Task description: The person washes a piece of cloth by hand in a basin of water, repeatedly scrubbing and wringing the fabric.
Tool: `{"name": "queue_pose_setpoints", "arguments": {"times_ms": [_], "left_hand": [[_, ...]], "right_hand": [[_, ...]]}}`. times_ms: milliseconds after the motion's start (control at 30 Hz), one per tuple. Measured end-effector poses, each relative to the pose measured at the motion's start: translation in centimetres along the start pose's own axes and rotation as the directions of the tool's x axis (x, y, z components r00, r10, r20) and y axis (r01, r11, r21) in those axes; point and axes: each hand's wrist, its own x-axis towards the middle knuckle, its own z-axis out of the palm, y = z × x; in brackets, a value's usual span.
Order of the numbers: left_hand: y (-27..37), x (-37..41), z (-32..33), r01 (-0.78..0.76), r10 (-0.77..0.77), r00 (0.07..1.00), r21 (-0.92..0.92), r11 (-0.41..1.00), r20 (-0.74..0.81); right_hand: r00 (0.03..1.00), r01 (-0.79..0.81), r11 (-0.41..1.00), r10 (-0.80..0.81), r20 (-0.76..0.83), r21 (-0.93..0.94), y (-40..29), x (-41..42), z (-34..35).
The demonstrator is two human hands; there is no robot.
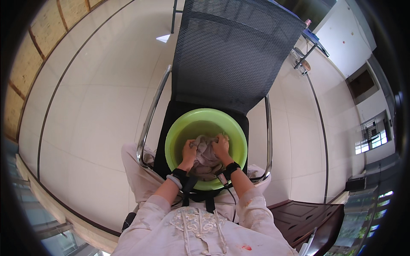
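Note:
A light green plastic basin stands on the black seat of a mesh-backed chair, right in front of me. Murky water and a wet greyish cloth are inside it. On the left side of the cloth, my left hand grips a fold between thumb and fingers. My right hand pinches the cloth's right side, its fingertips near the basin's inner wall. The lower part of the cloth lies in the water. Black straps circle both wrists, and a small device sits by the right one.
Chrome armrests flank the basin, and the black mesh backrest rises behind it. A dark wooden cabinet stands close on my right. Farther off are a table and a piece of white paper on the tiled floor.

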Motion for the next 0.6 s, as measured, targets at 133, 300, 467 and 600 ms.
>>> {"name": "queue_pose_setpoints", "arguments": {"times_ms": [133,300,467,600], "left_hand": [[0.5,0.1,0.6,0.177,-0.155,0.984,-0.442,0.88,0.085],[-2.9,-0.7,-0.9,-0.129,0.248,0.927,-0.381,0.915,0.282],[0.7,-1.9,0.2,0.21,0.008,0.9,-0.449,0.869,0.436],[2.3,-2.1,1.1,0.342,-0.134,0.91,-0.526,0.779,0.393]], "right_hand": [[0.998,-0.009,0.996,0.014,-0.061,0.088,-3.0,-1.0,0.8],[0.959,0.241,0.938,-0.27,0.09,0.248,-11.2,-4.8,-1.6],[0.987,0.144,0.989,-0.145,-0.076,-0.017,-4.2,-0.9,1.5],[0.974,0.188,0.975,-0.201,-0.103,-0.121,-5.9,-1.0,0.5]]}}
